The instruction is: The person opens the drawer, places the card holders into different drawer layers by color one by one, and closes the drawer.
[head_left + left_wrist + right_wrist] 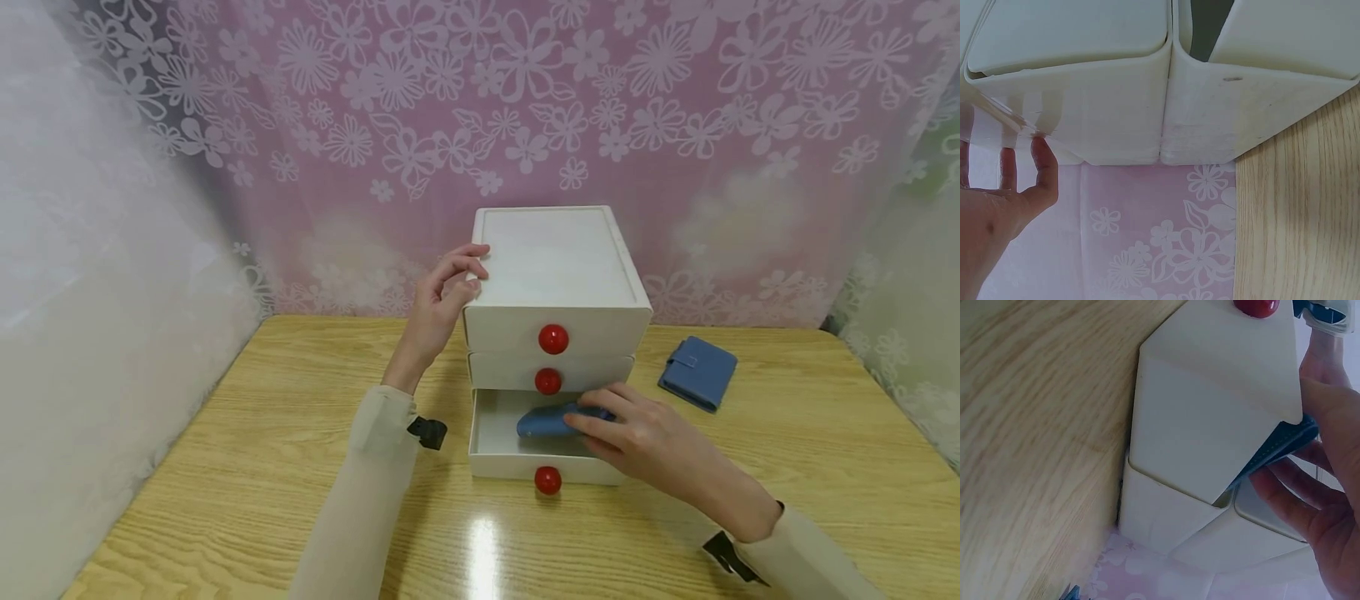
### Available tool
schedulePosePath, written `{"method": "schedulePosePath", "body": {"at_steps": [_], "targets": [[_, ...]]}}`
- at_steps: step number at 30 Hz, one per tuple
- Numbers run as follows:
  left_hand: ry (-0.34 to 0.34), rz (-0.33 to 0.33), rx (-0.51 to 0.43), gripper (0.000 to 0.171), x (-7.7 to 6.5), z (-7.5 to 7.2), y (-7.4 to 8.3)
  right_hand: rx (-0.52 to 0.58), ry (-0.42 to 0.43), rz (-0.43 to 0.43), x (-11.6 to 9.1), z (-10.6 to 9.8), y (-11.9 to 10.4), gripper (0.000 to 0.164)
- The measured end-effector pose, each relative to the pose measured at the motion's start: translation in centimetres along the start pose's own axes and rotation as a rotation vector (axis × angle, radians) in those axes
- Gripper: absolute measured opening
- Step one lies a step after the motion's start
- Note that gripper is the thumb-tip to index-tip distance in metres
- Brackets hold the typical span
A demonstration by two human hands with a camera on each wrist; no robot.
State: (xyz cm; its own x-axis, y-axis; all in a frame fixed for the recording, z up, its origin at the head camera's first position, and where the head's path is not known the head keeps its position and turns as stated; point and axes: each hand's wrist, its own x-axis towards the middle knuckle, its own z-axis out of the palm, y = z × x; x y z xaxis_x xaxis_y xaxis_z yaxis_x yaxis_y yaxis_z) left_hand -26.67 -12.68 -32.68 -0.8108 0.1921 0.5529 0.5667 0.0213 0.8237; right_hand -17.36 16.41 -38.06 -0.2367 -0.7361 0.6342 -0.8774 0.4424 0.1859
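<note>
A white three-drawer cabinet [555,258] stands on the table, its bottom drawer [502,467] pulled out. My left hand [442,292] rests on the cabinet's upper left edge, fingertips touching it with the fingers slightly bent. In the left wrist view those fingers [1045,169] touch the white wall. Over the right side of the pulled-out drawer, my right hand [645,433] pinches one end of a blue stitched case [543,422]. The case lies tilted inside the drawer, its right end partly hidden by my fingers. The right wrist view shows its edge above the drawer wall.
A blue wallet with a strap [699,373] lies on the wooden table [300,433], right of the cabinet. Each drawer front carries a red round knob [553,339]. A pink flowered curtain [525,125] hangs behind the table.
</note>
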Motion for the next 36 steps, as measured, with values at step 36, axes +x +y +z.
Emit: {"method": "schedulePosePath", "body": {"at_steps": [36], "targets": [[-0.003,-0.010,-0.007,0.024,0.0,-0.1,-0.1,0.008,0.020,0.151,-2.3,-4.2,1.3,0.048]]}}
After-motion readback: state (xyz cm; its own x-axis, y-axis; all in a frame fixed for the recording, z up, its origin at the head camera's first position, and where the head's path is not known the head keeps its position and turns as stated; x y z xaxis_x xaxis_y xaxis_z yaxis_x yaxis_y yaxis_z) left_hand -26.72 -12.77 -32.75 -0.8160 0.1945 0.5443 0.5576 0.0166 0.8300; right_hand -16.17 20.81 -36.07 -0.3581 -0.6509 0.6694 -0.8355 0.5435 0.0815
